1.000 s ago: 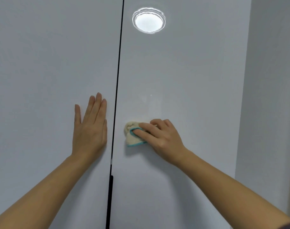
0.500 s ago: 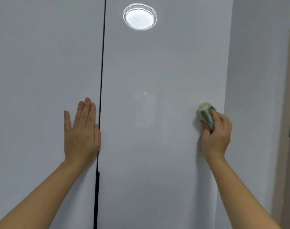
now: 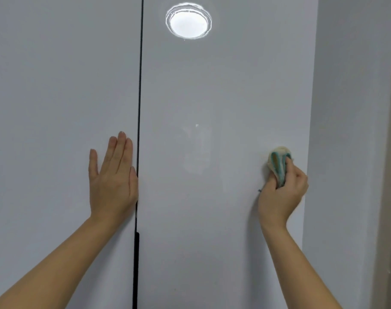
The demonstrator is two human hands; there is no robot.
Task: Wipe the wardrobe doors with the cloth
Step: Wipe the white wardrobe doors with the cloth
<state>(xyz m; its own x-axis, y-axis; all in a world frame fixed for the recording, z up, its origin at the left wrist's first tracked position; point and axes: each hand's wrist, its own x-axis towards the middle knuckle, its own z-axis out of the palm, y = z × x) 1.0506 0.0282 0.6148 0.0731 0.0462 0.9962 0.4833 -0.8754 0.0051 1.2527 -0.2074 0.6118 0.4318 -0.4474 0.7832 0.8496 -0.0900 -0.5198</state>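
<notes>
Our left hand (image 3: 113, 181) lies flat on the left wardrobe door (image 3: 56, 108), fingers straight and close together, just beside the dark seam (image 3: 139, 108). Near the right edge of the glossy right wardrobe door (image 3: 212, 219), our right hand (image 3: 281, 195) curls its fingers round the bunched cream-and-teal cloth (image 3: 277, 161), which touches the panel.

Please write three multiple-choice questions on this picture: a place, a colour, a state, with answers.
1. The left hand is: A) a fist B) flat on the left door C) out of view
2. The cloth is: A) at the right door's right edge B) on the floor C) overhead
3. The cloth's trim is: A) red B) black C) teal

1 B, straight fingers lie on it. 2 A, the right hand grips it there. 3 C, teal stripes show.
</notes>
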